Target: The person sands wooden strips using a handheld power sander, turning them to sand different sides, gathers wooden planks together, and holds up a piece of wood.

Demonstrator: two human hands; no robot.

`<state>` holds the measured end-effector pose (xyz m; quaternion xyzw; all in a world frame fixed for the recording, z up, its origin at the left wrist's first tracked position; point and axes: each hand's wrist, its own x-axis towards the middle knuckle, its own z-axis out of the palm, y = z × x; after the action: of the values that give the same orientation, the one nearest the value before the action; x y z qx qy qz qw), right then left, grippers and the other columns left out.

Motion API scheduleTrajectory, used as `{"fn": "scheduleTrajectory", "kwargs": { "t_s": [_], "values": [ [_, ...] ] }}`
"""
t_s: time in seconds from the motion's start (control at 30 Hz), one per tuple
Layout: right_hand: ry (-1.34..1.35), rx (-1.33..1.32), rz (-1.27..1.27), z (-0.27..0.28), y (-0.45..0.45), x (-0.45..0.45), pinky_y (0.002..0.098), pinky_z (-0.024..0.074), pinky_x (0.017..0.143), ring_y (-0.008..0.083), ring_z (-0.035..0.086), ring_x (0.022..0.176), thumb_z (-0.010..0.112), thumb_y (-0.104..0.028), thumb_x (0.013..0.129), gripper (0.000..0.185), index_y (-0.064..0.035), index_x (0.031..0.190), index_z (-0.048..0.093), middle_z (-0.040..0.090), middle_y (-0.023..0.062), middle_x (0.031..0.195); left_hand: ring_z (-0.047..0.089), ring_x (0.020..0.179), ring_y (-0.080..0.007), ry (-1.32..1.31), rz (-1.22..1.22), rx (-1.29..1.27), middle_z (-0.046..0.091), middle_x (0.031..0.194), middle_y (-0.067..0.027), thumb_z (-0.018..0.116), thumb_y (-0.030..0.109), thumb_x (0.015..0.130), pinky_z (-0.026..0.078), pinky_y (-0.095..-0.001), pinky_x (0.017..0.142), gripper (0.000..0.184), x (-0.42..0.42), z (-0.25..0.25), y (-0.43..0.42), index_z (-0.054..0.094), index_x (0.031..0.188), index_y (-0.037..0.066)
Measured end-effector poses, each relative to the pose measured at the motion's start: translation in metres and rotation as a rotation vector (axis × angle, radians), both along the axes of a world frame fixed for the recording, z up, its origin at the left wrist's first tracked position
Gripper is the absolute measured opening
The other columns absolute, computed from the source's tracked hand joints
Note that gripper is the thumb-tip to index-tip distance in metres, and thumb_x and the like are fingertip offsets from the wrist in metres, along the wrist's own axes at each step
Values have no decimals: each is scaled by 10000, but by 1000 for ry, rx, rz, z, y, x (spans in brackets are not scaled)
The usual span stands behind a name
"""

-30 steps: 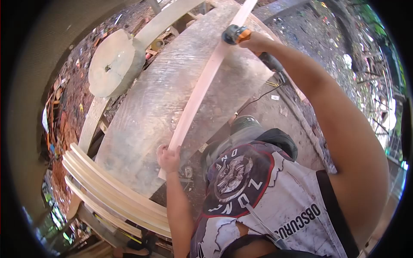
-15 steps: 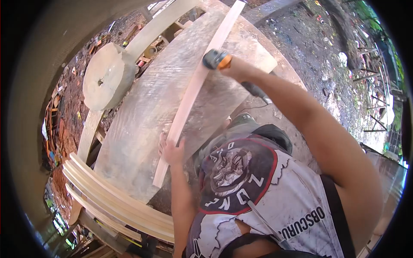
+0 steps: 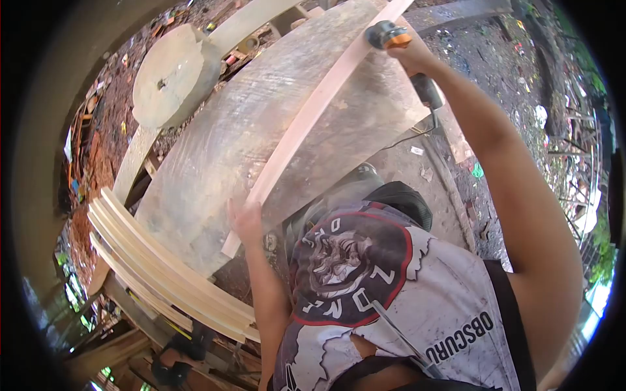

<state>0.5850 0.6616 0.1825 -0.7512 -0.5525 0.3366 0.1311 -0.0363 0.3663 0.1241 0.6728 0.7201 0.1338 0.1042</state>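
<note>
A long, pale wooden strip point(image 3: 306, 120) lies diagonally across a dusty, worn board point(image 3: 195, 156). My left hand point(image 3: 246, 221) grips the strip close to its near end, with the fingers partly blurred. Toward the far end, my right hand point(image 3: 412, 55) is closed around a corded power tool that looks like an angle grinder point(image 3: 386, 34), black with an orange band. Its head rests on or just over the strip; the underside is hidden. The dark rear of the tool and its cord hang below my right wrist.
Several pale wooden strips point(image 3: 163, 274) are stacked at the lower left. A round slab of wood point(image 3: 173, 78) stands beyond the board on the left, beside a plank point(image 3: 251, 23). The cord point(image 3: 417, 133) runs near the board's right edge. Scraps litter the ground.
My right hand has moved the angle grinder away from me along the strip, toward its far end. My left hand stays near the near end. The view has shifted slightly.
</note>
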Motion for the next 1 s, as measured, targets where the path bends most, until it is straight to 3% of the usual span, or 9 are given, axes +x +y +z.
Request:
{"fn": "scheduleTrajectory", "kwargs": {
  "t_s": [0.23,0.33,0.4,0.53,0.67,0.77,0.83,0.97,1.0],
  "values": [
    [113,-97,-54,35,-51,-77,336,493,612,142,622,667,760,-353,847,330,-50,964,700,650,29,750,476,1362,-435,-137,809,21,504,1462,-307,672,376,947,388,-459,1138,673,-41,27,-52,528,1375,-123],
    [218,-85,-4,35,-94,-126,337,477,573,137,603,618,757,-330,859,306,-47,958,695,636,27,716,581,1252,-399,-109,825,104,622,1335,-287,605,436,977,440,-442,1068,640,-77,21,-68,610,1296,-119],
    [208,-137,53,44,-115,-162,342,502,647,153,635,693,738,-293,869,298,-48,1036,702,670,41,784,669,1076,-335,-516,850,-196,729,1119,-245,567,484,989,472,-419,987,611,-98,27,-69,723,1128,-90],
    [181,-120,201,65,-167,-246,344,514,711,165,647,751,726,-236,876,301,-40,1101,689,685,64,844,686,865,-284,-643,820,-122,754,892,-169,566,499,988,495,-405,865,588,-133,28,-64,776,974,-50],
    [242,-94,341,75,-214,-324,337,516,794,166,651,831,734,-197,867,294,-28,1099,669,696,65,899,638,702,-214,-790,582,-510,711,765,-82,603,519,970,498,-371,686,585,-119,77,-55,772,960,-41],
    [255,-167,424,47,-236,-356,338,520,833,162,666,886,742,-168,853,306,-26,1114,671,715,71,944,669,787,-172,-1050,193,-772,743,893,-108,603,632,949,530,-313,726,647,-42,98,-58,770,1001,9],
    [212,-200,457,36,-248,-382,406,530,882,308,686,1004,780,-262,809,534,45,1202,589,706,191,1049,685,856,-169,-1101,126,-812,749,954,-107,598,682,933,547,-308,783,719,1,82,-61,741,1060,-11],
    [150,-260,577,55,-274,-446,448,535,903,394,692,1061,798,-348,796,664,80,1237,546,699,259,1091,690,767,-191,-1614,408,-676,742,941,-116,569,696,941,550,-316,633,731,34,80,-70,712,1087,-6],
    [155,-235,571,53,-282,-462,409,546,843,304,713,947,794,-296,815,503,2,1181,621,719,179,1046,688,728,-194,-1677,486,-622,739,933,-117,559,689,950,537,-311,568,715,32,87,-74,707,1088,3]
  ]
}}
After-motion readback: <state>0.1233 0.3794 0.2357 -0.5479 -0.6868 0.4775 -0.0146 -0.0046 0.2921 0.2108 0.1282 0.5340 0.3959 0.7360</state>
